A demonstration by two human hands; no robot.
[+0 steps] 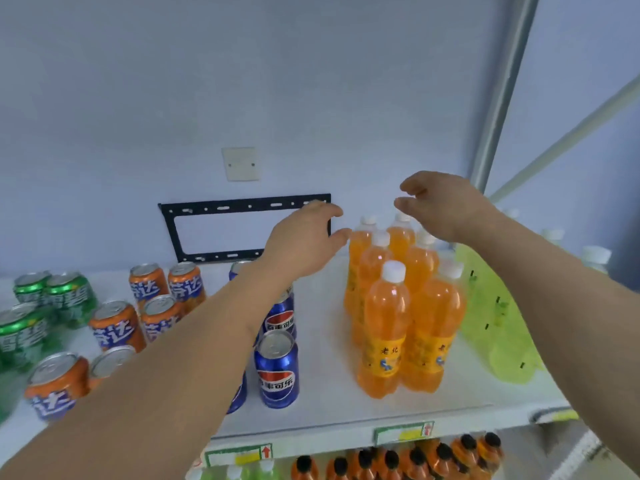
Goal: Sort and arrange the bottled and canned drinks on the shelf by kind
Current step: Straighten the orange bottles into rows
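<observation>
Hands (304, 237) (440, 206) hover beside orange bottles (388, 306), fingers loosely curled, apparently grasping nothing.

Orange bottles (398, 306), white caps, upright, clustered centre-right on shelf (322, 403). Yellow-green bottles (491, 306) right. Blue cans (277, 368) centre, orange cans (117, 323) left, green cans (45, 306) far left.

Blue cans (277, 370) read 百事可乐; orange cans (117, 326) show 芬达. Orange bottle labels (383, 356) read 老北; rest illegible.
</observation>
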